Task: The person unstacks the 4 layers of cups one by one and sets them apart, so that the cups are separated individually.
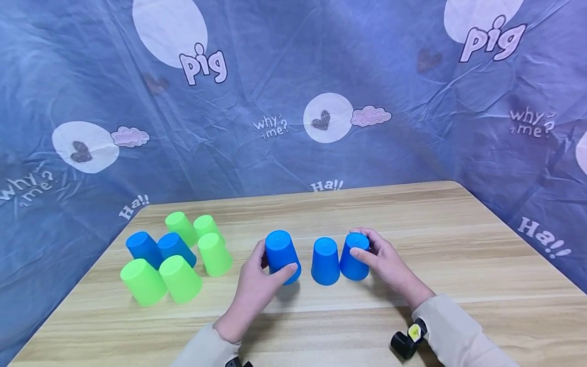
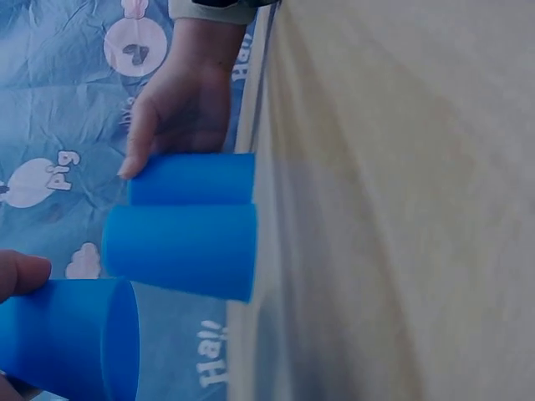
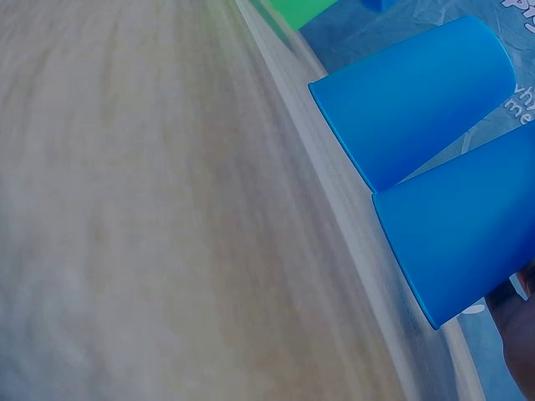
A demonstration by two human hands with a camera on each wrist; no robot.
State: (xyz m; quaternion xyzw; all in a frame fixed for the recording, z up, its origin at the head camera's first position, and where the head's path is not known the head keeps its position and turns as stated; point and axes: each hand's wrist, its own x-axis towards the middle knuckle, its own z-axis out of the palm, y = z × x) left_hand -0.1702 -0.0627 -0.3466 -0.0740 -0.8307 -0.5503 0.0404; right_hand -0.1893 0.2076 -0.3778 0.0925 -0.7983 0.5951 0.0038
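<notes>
Near the middle of the table, my left hand [image 1: 257, 288] grips an upside-down blue cup [image 1: 281, 255]. A shadow lies under that cup, and in the left wrist view its rim hangs away from the tabletop. A second blue cup [image 1: 325, 262], untouched by either hand, stands mouth down in the centre. Right beside it is a third blue cup [image 1: 355, 257], also upside down, which my right hand [image 1: 385, 260] holds with the thumb across its near side. In the right wrist view these last two cups stand side by side with rims on the table; most of the hand there is cut off.
On the left of the wooden table [image 1: 458, 244] stand several upside-down green cups [image 1: 215, 255] and two blue cups [image 1: 145, 250], grouped closely. A blue printed cloth [image 1: 257, 66] hangs behind the table's far edge.
</notes>
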